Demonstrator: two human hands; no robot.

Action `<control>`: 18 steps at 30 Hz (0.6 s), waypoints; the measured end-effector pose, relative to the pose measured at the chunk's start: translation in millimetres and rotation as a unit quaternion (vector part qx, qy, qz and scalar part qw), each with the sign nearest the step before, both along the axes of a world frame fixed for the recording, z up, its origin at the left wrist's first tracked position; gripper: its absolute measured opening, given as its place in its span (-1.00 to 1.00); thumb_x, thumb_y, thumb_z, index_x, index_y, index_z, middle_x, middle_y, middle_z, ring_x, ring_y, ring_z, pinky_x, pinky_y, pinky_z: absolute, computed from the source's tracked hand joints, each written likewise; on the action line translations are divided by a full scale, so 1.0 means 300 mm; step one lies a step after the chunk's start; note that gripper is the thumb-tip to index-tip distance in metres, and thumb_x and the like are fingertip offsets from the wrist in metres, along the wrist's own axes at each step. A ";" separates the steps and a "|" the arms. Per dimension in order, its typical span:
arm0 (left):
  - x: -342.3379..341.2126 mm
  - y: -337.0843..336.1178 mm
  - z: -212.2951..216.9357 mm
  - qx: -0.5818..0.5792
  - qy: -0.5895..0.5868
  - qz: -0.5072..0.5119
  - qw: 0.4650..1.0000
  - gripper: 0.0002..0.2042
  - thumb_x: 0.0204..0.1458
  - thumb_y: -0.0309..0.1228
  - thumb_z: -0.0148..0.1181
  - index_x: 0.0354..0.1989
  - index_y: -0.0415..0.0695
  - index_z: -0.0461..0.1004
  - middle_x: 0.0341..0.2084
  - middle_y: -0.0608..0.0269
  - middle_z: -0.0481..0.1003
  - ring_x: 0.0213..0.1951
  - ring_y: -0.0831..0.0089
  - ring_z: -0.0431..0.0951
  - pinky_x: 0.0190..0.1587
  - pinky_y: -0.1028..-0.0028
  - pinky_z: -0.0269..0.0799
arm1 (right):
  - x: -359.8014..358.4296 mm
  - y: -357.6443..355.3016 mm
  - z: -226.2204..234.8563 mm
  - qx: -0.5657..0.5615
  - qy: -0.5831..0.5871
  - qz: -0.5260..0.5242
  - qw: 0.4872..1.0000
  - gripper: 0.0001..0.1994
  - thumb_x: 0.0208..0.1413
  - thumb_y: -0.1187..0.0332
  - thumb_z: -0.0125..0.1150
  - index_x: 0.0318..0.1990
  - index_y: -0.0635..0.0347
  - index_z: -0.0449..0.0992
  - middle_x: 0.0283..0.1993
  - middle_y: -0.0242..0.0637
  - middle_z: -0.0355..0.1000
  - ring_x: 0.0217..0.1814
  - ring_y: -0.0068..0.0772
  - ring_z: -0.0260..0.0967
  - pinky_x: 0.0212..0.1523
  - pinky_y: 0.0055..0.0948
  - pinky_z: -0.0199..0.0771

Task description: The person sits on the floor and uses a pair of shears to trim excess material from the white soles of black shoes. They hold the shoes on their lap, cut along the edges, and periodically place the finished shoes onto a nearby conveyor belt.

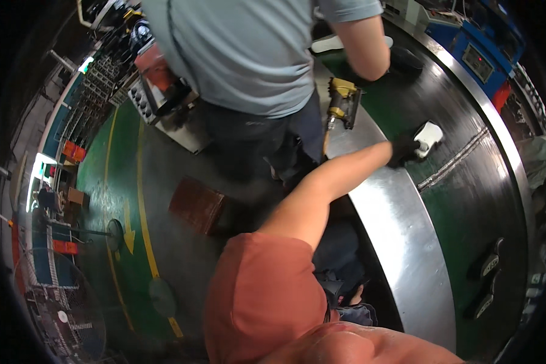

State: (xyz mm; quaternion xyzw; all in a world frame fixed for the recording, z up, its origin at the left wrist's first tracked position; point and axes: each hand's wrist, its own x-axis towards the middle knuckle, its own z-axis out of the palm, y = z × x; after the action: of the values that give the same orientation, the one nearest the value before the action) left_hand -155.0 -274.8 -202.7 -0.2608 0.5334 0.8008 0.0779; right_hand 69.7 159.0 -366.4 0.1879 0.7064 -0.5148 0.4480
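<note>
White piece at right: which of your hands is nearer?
Left. The dark-gloved left hand is at the lower-left side of the white piece, apparently touching it; the right hand cannot be made out clearly, and no second hand shows there.

A yellow arrow (129,235) marks the green floor (124,167); lettering is unreadable.

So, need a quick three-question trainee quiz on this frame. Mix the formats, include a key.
1. True or false: the outstretched hand is at the yellow tool.
2. The tool beside the co-worker is: A) red and white, B) yellow and black, C) all blue.
3. Fill in: the arrow painted on the floor lies toward the picture's ____ side.

Key: 1 false, it's at the white piece; 2 B; 3 left.
</note>
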 end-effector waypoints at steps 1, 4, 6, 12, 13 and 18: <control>0.106 0.069 0.074 0.068 0.043 -0.047 0.996 -0.57 -0.22 -0.17 0.36 -0.17 -0.06 0.42 -0.54 0.29 0.41 -0.72 0.41 0.30 -0.58 0.43 0.36 | 0.017 0.004 0.013 -0.010 0.009 -0.037 0.999 -0.39 0.15 -0.23 -0.23 0.00 0.11 0.42 -0.17 -0.32 0.45 -0.34 -0.40 0.42 -0.41 -0.50 0.41; 0.599 0.142 0.081 -0.049 0.169 -0.003 0.984 -0.49 -0.19 -0.23 0.37 -0.04 -0.11 0.36 -0.32 0.20 0.45 -0.31 0.43 0.43 -0.23 0.41 0.40 | 0.146 0.010 0.067 -0.052 0.020 -0.071 0.996 -0.39 0.15 -0.24 -0.22 0.02 0.08 0.41 -0.13 -0.35 0.44 -0.33 -0.41 0.42 -0.41 -0.49 0.41; 0.857 0.092 -0.089 -0.214 0.246 -0.017 0.945 -0.42 -0.21 -0.28 0.39 0.03 -0.16 0.31 -0.18 0.16 0.43 -0.10 0.44 0.40 -0.03 0.42 0.34 | 0.245 0.024 0.103 -0.080 0.023 -0.096 0.992 -0.40 0.14 -0.24 -0.21 0.04 0.06 0.41 -0.10 -0.37 0.44 -0.33 -0.41 0.41 -0.41 -0.49 0.41; 1.211 0.181 0.040 -0.344 0.279 -0.177 0.879 -0.34 -0.42 -0.30 0.46 -0.02 -0.14 0.37 -0.03 0.12 0.36 0.01 0.29 0.37 0.08 0.33 0.28 | 0.436 0.048 0.354 -0.177 0.091 -0.178 0.964 -0.40 0.14 -0.24 -0.19 0.09 0.01 0.38 -0.02 -0.42 0.42 -0.33 -0.43 0.39 -0.41 -0.49 0.41; 1.218 0.244 0.057 -0.374 0.311 -0.219 0.846 -0.34 -0.44 -0.29 0.46 -0.03 -0.14 0.38 -0.03 0.10 0.36 0.02 0.26 0.37 0.09 0.31 0.28 | 0.442 0.006 0.463 -0.164 0.122 -0.133 0.970 -0.43 0.16 -0.22 -0.20 0.08 -0.01 0.35 -0.11 -0.45 0.42 -0.43 -0.58 0.31 -0.51 -0.66 0.30; 1.128 0.487 0.105 -0.334 0.452 -0.193 0.804 -0.63 -0.26 -0.38 0.36 -0.21 -0.18 0.47 -0.26 0.14 0.48 -0.13 0.25 0.47 -0.01 0.30 0.34 | 0.519 0.037 0.484 -0.058 0.237 -0.095 0.965 -0.53 0.27 0.01 -0.18 -0.01 0.28 0.35 -0.22 -0.33 0.37 -0.34 -0.50 0.34 -0.28 -0.49 0.44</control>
State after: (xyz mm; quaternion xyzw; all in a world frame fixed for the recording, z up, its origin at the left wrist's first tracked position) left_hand 183.5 -128.8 -171.1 0.2291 0.7822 0.5688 -0.1105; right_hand 225.4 170.2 -221.3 0.1004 0.7404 -0.6248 0.2266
